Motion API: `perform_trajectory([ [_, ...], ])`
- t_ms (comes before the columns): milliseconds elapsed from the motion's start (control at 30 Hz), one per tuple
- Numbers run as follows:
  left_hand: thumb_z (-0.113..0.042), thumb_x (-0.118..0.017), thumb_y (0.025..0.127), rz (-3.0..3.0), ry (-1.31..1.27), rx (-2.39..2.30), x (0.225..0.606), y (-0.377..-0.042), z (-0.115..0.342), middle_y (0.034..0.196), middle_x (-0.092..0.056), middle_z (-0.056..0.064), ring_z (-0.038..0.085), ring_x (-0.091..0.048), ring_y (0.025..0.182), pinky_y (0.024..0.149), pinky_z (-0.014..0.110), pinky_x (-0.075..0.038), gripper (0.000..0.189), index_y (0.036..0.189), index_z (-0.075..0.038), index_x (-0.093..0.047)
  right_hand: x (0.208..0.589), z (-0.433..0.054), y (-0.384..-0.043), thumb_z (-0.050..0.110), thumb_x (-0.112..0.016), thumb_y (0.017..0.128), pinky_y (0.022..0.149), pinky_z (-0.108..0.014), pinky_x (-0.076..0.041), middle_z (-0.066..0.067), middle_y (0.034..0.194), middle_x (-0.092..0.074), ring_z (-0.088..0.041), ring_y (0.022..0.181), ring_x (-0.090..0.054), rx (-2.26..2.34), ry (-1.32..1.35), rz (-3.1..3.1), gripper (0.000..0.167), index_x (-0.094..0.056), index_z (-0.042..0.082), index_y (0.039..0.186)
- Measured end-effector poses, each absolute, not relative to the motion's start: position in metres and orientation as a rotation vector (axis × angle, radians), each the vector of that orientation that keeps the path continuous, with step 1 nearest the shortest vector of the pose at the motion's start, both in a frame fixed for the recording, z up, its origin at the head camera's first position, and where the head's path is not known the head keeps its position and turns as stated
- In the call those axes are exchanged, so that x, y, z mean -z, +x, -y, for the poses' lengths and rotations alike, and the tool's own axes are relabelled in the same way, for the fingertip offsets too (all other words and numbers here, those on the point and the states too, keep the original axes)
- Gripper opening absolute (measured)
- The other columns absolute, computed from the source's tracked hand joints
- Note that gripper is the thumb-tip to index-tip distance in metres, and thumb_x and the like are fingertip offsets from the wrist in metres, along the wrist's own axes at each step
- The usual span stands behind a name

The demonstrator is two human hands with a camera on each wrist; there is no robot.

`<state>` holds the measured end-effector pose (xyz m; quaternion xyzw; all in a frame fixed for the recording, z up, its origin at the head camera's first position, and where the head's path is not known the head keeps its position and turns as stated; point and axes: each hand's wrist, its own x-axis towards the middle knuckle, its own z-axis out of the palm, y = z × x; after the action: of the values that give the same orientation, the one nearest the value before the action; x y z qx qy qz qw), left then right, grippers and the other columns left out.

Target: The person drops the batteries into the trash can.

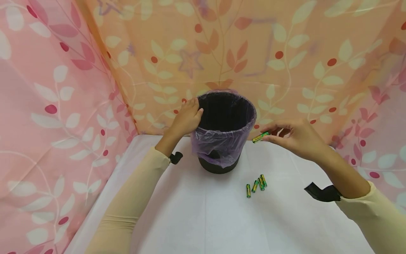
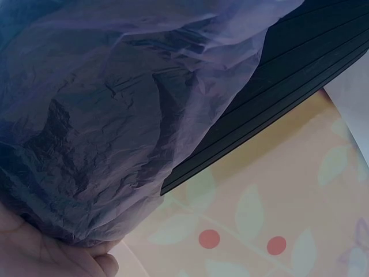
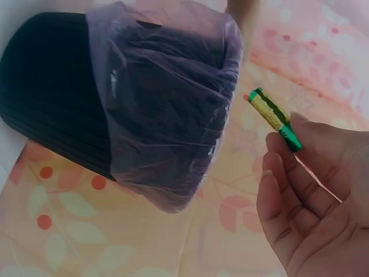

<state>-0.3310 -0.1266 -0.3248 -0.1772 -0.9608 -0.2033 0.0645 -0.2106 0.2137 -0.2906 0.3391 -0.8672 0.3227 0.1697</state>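
While the left hand (image 1: pixel 186 117) grips the lined bin (image 1: pixel 219 168), the right hand (image 1: pixel 298 138) pinches a battery (image 1: pixel 260 137).
Four batteries (image 1: pixel 254 186): bin's five o'clock.

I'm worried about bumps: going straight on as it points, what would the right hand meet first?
The right hand would likely meet the purple bag around the bin, its held battery touching first; depth is unclear.

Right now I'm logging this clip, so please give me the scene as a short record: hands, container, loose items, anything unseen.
left hand: holds the bin by its rim
right hand: pinches one battery, outside the bin
container: black, upright, with a purple bag folded over its rim
loose items: four batteries on the white surface
unseen: the bin's floor
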Motion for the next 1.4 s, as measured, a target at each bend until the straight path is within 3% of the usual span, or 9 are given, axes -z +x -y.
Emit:
perform_trajectory([
  [367,-0.033,-0.029,0.110,2.908,-0.531,0.595,0.323,-0.330,0.126,0.167,-0.015,0.020,0.032,-0.007,0.156,0.126,0.040,0.001,0.063,0.159,0.005,-0.018,0.270,-0.203,-0.235,0.006,-0.085,0.082,0.064,-0.013,-0.052,0.000,0.084,-0.076,-0.007,0.069,-0.068,-1.070,0.812,2.405,0.022,-0.082,0.013,0.103],
  [667,-0.032,-0.029,0.111,2.909,-0.534,0.598,0.323,-0.329,0.126,0.167,-0.014,0.021,0.033,-0.007,0.156,0.126,0.042,0.000,0.062,0.159,0.006,-0.017,0.257,-0.192,-0.251,0.018,-0.081,0.088,0.066,-0.016,-0.053,-0.001,0.086,-0.074,-0.012,0.072,-0.067,-1.131,0.690,2.447,0.017,-0.081,0.014,0.105],
  [900,-0.033,-0.028,0.111,2.903,-0.543,0.609,0.323,-0.329,0.127,0.167,-0.013,0.020,0.033,-0.007,0.156,0.126,0.043,-0.001,0.063,0.159,0.006,-0.017,0.262,-0.184,-0.270,0.021,-0.081,0.088,0.061,-0.018,-0.052,-0.003,0.086,-0.076,-0.012,0.071,-0.068,-1.113,0.637,2.466,0.018,-0.081,0.012,0.104],
  [1167,-0.032,-0.029,0.111,2.900,-0.541,0.600,0.325,-0.328,0.128,0.167,-0.015,0.021,0.033,-0.008,0.156,0.126,0.045,-0.002,0.062,0.159,0.006,-0.018,0.279,-0.170,-0.287,0.020,-0.080,0.090,0.060,-0.021,-0.052,-0.006,0.089,-0.077,-0.026,0.081,-0.073,-1.153,0.621,2.567,0.020,-0.080,0.008,0.105],
  [1400,-0.032,-0.029,0.111,2.895,-0.546,0.596,0.325,-0.328,0.126,0.167,-0.015,0.021,0.033,-0.008,0.156,0.126,0.043,-0.002,0.063,0.158,0.007,-0.018,0.285,-0.162,-0.293,0.025,-0.078,0.091,0.059,-0.021,-0.053,-0.010,0.097,-0.077,-0.018,0.078,-0.072,-1.197,0.613,2.558,0.025,-0.079,0.009,0.111],
])
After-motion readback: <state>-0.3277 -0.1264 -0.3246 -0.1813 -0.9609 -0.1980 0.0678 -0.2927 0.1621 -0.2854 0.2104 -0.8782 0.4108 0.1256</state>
